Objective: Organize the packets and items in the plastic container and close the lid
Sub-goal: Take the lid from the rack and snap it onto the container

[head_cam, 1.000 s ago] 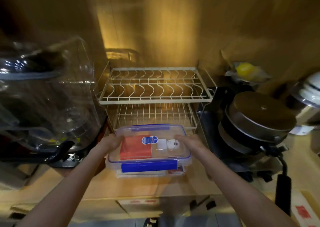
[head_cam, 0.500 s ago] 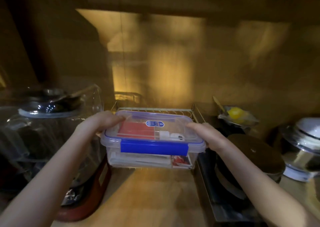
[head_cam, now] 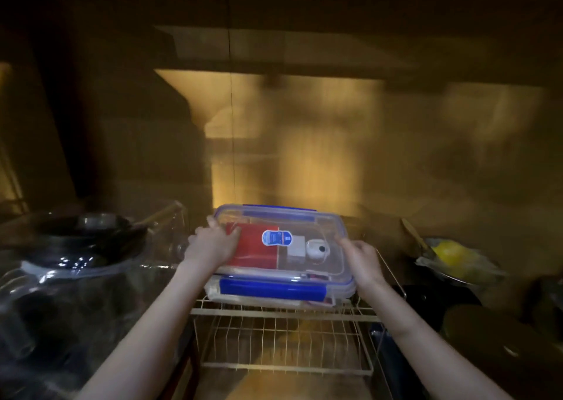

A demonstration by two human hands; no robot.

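Note:
The clear plastic container (head_cam: pixel 332 265) with blue clips has its lid on and sits on the top tier of the white wire rack (head_cam: pixel 283 311). Through the lid I see a red packet (head_cam: pixel 259 253), a white block and a small round white item (head_cam: pixel 316 252). My left hand (head_cam: pixel 210 242) grips the container's left side with fingers over the lid. My right hand (head_cam: pixel 361 261) grips its right side.
A large clear lidded vessel (head_cam: pixel 76 265) with dark cookware inside stands at the left. A bowl with something yellow (head_cam: pixel 451 256) and dark pots (head_cam: pixel 487 332) crowd the right. A wooden wall rises close behind the rack.
Both hands lifted the closed container from the counter under the rack and set it onto the rack's top tier, farther back and higher.

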